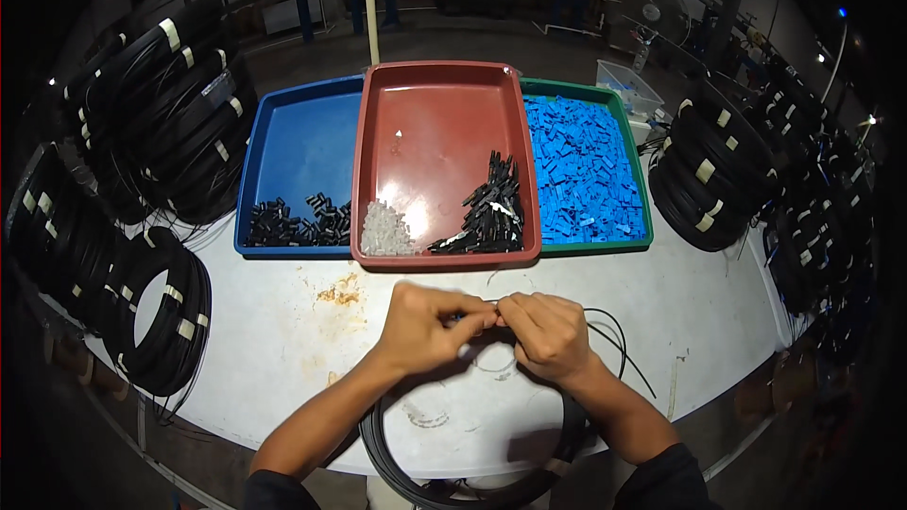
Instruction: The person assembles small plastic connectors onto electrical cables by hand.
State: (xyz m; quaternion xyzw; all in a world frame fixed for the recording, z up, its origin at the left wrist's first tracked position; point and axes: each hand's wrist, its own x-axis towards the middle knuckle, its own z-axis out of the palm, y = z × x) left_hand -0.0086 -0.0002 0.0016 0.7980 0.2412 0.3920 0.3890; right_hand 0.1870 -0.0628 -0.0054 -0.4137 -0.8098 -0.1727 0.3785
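Observation:
My left hand (427, 326) and my right hand (546, 332) meet above the table, fingertips nearly touching. Both are closed in a pinch. A thin black cable (609, 314) loops out beside my right hand, and its loose end points toward the right. My right fingers appear to close on this cable. What sits between my left thumb and forefinger is mostly hidden, with only a small dark bluish bit showing. Under my forearms lies a coil of black cable (378, 444), reaching over the table's near edge.
Ahead stand a blue tray (300, 132) with short black pieces, a red tray (439, 123) with clear and black connector parts, and a green tray (641, 179) full of blue pieces. Black cable coils (156, 312) are at left, more coils (709, 170) at right, on the white table (255, 321).

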